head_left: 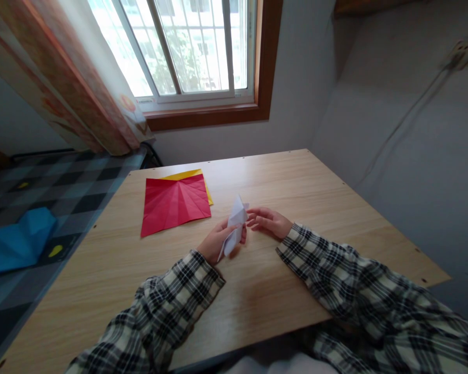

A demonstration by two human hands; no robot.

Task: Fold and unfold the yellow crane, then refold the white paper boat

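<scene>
A piece of folded white paper (237, 217) is held above the middle of the wooden table (281, 291). My left hand (219, 238) is closed on it, the fingers wrapped around its lower part. Close by on the right, my right hand (269, 222) has its fingers stretched out, their tips at the edge of the paper; whether they touch it I cannot tell. Left of the hands lies a creased red paper sheet (175, 204), partly covering a yellow sheet (208, 189).
At the left a bed with a checked cover (78, 182) adjoins the table, with a folded blue paper (19, 241) on it. A window (195, 47) and a curtain (81, 78) are behind. A wall with a cable (405, 117) borders the right side.
</scene>
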